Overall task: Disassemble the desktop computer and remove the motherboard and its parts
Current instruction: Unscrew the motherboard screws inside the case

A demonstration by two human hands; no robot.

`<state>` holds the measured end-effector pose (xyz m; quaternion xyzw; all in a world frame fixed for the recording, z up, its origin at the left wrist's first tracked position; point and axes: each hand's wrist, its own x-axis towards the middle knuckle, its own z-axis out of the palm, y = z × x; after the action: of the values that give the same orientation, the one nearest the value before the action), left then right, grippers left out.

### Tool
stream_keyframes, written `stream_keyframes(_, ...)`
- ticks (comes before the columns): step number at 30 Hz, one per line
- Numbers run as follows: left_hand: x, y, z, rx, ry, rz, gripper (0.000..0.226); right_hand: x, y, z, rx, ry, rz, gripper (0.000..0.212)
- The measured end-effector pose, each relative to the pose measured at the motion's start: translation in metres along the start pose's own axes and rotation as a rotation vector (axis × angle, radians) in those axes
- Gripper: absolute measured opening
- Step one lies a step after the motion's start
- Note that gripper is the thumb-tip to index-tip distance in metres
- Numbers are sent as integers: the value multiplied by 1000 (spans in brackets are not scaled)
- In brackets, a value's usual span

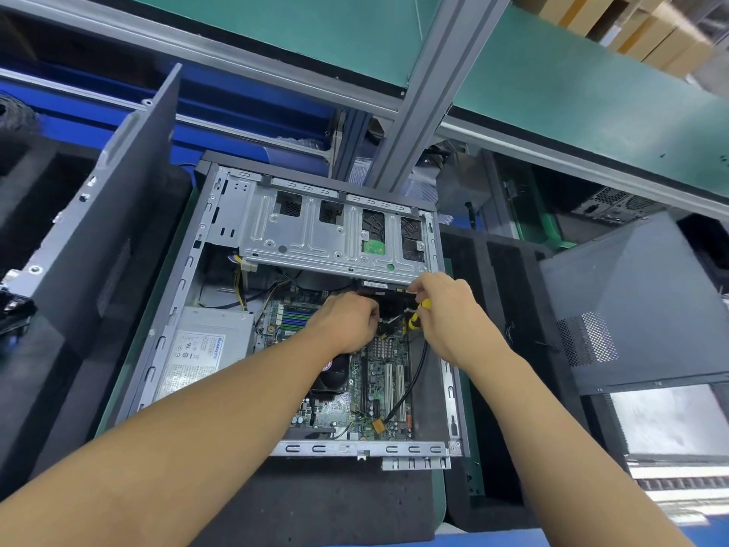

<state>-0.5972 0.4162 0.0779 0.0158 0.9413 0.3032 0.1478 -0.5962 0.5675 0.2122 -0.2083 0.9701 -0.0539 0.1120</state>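
An open desktop case lies flat on black foam, its green motherboard exposed. A silver drive cage spans the case's far end. The grey power supply sits at the left. My left hand reaches in just below the cage, fingers curled around dark cables or a connector there. My right hand grips a yellow-and-black screwdriver beside it, over the board's upper right. A black cable runs down to an orange plug. What the left fingers hold is partly hidden.
The removed side panel leans upright at the left. Another dark case stands at the right, with a grey tray in front of it. A green shelf and aluminium post hang above the case. Cardboard boxes sit at the top right.
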Motion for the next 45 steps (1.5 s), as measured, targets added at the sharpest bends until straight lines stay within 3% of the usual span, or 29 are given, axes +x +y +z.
stream_keyframes(6, -1, 0, 0, -1, 4, 0, 27, 3, 2, -4, 20, -9, 151, 23)
stream_keyframes(13, 0, 2, 0, 21, -2, -8, 24, -1, -2, -9, 37, -69, 124, 32)
stream_keyframes(18, -1, 1, 1, 18, -9, -19, 20, -5, -5, -1, 109, -7, 119, 11)
stream_keyframes(21, 0, 1, 1, 17, -10, -13, 20, -3, -3, 1, 89, 21, 96, 15)
stream_keyframes(25, 0, 0, 1, 13, -11, 2, 24, -2, 3, -3, 69, 4, 82, 35)
stream_keyframes(31, -1, 0, 1, 9, -10, 16, 25, -2, 4, 0, 5, 69, 148, 24)
stream_keyframes(36, 0, 0, 2, 28, 1, 14, 24, -2, 0, 1, 42, 11, 94, 33)
stream_keyframes(41, 1, 1, 2, 29, -2, 11, 21, -5, -4, 8, 133, 30, 121, 20)
stream_keyframes(45, 1, 1, 3, 28, 3, 14, 20, -3, -4, 8, 77, 55, 123, 25)
